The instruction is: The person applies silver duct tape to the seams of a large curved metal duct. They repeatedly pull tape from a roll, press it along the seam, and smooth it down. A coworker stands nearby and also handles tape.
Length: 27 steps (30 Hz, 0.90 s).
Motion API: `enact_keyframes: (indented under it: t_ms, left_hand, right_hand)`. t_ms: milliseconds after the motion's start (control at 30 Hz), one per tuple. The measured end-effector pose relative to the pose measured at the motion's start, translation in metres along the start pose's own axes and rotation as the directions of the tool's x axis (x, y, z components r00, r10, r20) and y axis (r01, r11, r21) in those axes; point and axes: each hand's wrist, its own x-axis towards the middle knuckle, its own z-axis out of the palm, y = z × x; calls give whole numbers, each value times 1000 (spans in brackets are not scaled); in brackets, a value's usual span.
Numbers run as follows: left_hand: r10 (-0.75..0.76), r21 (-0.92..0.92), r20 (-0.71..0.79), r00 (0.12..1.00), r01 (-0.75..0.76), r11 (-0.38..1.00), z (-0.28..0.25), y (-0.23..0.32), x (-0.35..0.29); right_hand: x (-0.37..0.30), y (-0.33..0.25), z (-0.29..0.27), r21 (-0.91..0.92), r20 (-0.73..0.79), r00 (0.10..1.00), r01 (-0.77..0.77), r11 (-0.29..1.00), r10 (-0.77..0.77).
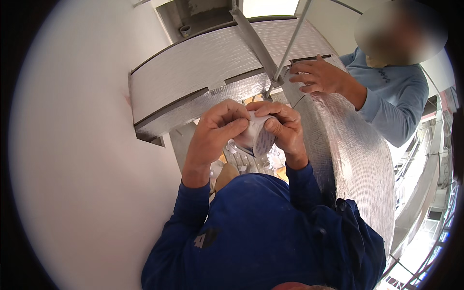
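Observation:
A curled piece of foil tape with printed white backing paper [265,140] is held up before my chest, bent into a loop. My left hand [216,129] pinches its near-left edge between thumb and forefinger. On the other side my right hand [286,126] grips the tape, the thumb pressed on the backing and the fingers over the top. The two hands almost meet at the upper edge. Whether the backing is partly peeled cannot be made out.
Foil-wrapped ducts run ahead [183,65] and along my right [365,159]. A metal channel [255,43] and a thin rod [293,38] cross ahead. A co-worker's hand [319,79] reaches over the right duct. A white wall [82,145] stands left. Scraps lie far below.

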Motion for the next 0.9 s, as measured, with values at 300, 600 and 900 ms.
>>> enact_keyframes:
  t_ms: [300, 600, 900]
  left_hand:
    - [54, 140, -33, 998, -49, 989, -2, -9, 1]
    - [102, 120, -77, 992, -92, 988, 7, -3, 4]
    - [242, 316, -95, 966, -201, 927, 5, -12, 5]
  right_hand:
    - [1, 3, -8, -75, 13, 999, 30, 997, -29]
    - [3, 6, -12, -20, -11, 999, 33, 999, -34]
    - [1, 7, -10, -43, -20, 999, -41, 998, 40]
